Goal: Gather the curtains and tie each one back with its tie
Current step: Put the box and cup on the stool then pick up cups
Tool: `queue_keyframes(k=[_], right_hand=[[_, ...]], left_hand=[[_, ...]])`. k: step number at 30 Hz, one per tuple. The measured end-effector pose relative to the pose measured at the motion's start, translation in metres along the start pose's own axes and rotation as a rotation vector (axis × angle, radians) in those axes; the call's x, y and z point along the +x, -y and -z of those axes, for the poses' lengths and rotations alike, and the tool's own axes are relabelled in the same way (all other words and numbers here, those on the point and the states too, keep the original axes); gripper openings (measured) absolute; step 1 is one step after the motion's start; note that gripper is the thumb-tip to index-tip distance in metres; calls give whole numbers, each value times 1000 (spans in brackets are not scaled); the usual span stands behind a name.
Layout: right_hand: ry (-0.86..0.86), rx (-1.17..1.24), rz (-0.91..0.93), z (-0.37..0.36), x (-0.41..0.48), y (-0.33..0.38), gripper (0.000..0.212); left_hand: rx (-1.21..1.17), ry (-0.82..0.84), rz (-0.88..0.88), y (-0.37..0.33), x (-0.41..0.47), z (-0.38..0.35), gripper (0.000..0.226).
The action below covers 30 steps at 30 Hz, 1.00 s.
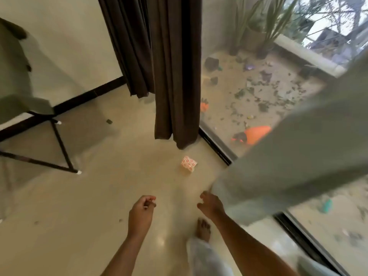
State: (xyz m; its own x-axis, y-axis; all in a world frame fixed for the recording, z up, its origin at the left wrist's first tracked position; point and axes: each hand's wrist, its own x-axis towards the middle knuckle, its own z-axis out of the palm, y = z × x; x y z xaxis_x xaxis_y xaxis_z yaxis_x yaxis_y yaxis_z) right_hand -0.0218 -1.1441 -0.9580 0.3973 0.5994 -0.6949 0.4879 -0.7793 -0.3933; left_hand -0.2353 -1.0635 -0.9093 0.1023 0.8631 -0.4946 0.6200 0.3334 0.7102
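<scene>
Polished beige floor (95, 200). A small red-patterned box (188, 163) lies on it; a bare foot (203, 230) stands nearby.

There are two hands, a left hand (141, 213) and a right hand (211, 204), and one bare foot (203, 230). Two dark curtain bunches hang down, a back bunch (127, 46) and a front bunch (177, 72). There is one pale curtain (298, 146), one chair (20, 76) and one little patterned box (188, 163) on the floor (99, 196).
</scene>
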Motion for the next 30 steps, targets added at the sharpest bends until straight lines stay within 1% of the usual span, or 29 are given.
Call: queue_keyframes(k=[4, 8, 9, 12, 13, 15, 16, 18, 20, 22, 25, 27, 28, 29, 30], right_hand=[[-38, -122, -9, -8, 189, 3, 54], [-108, -130, -41, -49, 332, -4, 62], [-114, -147, -45, -64, 361, -8, 68], [-103, -241, -41, -105, 438, -20, 101], [-92, -278, -51, -113, 460, -24, 108], [-110, -349, -55, -121, 493, -30, 114], [-137, -372, -45, -120, 504, -32, 113], [-166, -341, -41, -113, 515, -35, 105], [-88, -308, -85, -102, 512, -24, 99], [94, -298, -133, -88, 499, 5, 96], [379, -237, -150, -58, 469, 75, 87], [512, -112, -141, -35, 450, 133, 73], [569, -46, -149, -26, 442, 167, 63], [621, 3, -172, -15, 434, 201, 55], [662, 12, -193, -5, 428, 235, 51]], left_hand=[[137, 19, -33, 22, 153, -80, 18], [224, 69, -41, 64, 277, -148, 27], [249, 89, -52, 76, 302, -162, 30], [335, 160, -111, 112, 363, -197, 36], [364, 182, -122, 123, 379, -205, 38], [397, 222, -148, 142, 404, -215, 42], [404, 240, -159, 148, 414, -217, 45], [418, 273, -199, 153, 428, -217, 50], [473, 320, -302, 149, 434, -210, 59], [562, 376, -449, 136, 436, -196, 73], [720, 453, -659, 115, 433, -161, 102], [735, 472, -725, 97, 434, -128, 114], [717, 432, -741, 87, 437, -109, 116], [664, 357, -757, 75, 442, -88, 115], [571, 271, -772, 61, 447, -67, 109]])
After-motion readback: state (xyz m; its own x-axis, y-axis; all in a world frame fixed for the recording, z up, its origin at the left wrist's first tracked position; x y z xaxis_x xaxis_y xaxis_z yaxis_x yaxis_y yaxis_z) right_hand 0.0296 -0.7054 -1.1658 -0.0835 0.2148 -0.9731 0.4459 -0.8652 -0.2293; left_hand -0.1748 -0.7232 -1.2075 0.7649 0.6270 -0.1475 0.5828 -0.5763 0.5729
